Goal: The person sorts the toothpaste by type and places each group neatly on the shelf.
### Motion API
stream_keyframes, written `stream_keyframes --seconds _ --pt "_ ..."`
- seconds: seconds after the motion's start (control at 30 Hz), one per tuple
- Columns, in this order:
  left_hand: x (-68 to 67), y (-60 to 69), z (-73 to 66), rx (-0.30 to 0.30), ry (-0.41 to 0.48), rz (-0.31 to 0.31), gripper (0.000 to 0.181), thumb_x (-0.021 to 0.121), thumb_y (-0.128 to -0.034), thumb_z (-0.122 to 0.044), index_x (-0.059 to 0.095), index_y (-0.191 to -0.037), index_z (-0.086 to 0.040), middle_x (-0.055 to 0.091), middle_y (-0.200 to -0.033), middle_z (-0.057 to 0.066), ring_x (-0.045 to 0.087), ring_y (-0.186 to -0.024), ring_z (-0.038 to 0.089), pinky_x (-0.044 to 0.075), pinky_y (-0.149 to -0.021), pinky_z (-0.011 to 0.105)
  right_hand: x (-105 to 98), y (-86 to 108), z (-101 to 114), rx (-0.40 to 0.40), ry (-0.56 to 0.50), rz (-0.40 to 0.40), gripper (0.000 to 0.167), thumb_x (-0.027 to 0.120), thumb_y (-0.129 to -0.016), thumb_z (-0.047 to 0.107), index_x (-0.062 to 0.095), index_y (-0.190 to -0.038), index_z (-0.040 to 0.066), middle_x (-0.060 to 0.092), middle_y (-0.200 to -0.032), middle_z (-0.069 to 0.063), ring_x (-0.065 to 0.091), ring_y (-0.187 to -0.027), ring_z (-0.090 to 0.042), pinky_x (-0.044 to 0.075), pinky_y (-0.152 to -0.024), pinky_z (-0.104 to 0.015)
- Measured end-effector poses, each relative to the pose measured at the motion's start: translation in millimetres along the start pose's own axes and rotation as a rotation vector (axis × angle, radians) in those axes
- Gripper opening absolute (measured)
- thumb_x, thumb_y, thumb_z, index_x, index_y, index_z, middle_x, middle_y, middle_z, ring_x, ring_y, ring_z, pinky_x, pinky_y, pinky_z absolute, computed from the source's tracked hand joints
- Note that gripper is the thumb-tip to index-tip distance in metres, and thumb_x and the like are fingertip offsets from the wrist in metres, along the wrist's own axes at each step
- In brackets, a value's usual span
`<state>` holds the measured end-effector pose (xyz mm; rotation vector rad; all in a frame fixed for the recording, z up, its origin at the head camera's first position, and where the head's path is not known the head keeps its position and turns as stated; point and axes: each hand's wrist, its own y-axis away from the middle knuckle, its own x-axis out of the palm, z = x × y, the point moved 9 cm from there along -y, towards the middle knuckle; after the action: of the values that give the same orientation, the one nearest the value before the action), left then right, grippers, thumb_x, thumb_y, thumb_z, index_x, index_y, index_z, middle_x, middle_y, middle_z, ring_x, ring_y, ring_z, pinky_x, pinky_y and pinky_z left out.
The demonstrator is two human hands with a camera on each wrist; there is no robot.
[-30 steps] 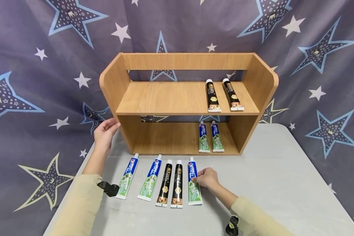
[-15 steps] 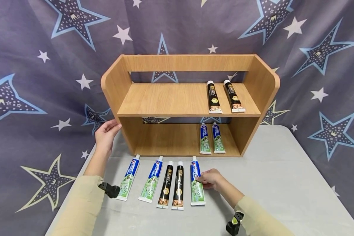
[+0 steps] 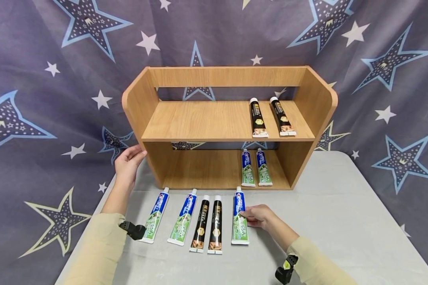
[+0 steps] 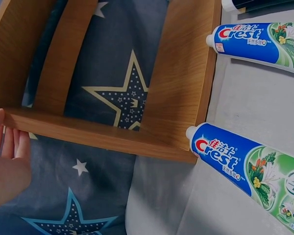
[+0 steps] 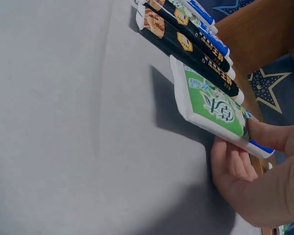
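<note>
My right hand (image 3: 261, 217) pinches a blue-and-green Crest toothpaste tube (image 3: 239, 227) by its right edge, thumb on top and fingers beneath. In the right wrist view that tube (image 5: 213, 105) is tilted, its white crimped end raised off the table with a shadow below. My left hand (image 3: 127, 164) grips the left side panel of a wooden two-tier shelf (image 3: 199, 136); in the left wrist view the fingers (image 4: 17, 143) lie on the panel's outer side. Two black toothpaste tubes (image 3: 216, 225) and two more Crest tubes (image 3: 183, 217) lie left of the held one.
On the upper shelf, at right, lie two black tubes (image 3: 258, 118). Two Crest tubes (image 3: 247, 168) lie below them on the lower shelf. A grey-white cloth (image 3: 346, 221) covers the table, and a star-patterned curtain (image 3: 228, 31) hangs behind the shelf.
The right hand has taken hold of the Crest tube, lifted it and shifted it slightly right and toward the shelf. The left hand stays on the shelf's side.
</note>
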<state>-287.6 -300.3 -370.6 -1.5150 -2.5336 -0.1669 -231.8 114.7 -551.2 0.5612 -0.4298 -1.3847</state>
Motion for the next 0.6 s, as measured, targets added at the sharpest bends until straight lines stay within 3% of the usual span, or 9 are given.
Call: stream_keyframes --seconds 0.6 --pt "0.2 -0.4 0.6 0.004 0.007 -0.005 0.023 0.064 -0.0842 0.009 0.064 -0.09 -0.013 0.068 -0.08 -0.013 0.064 -0.079 -0.002 0.054 -0.074 0.007 7.6 -7.6 3.3 0.029 -0.058 0.051 0.04 0.068 -0.086 0.001 0.055 -0.122 -0.009 0.069 -0.07 0.001 0.064 -0.064 -0.008 0.059 -0.064 -0.022"
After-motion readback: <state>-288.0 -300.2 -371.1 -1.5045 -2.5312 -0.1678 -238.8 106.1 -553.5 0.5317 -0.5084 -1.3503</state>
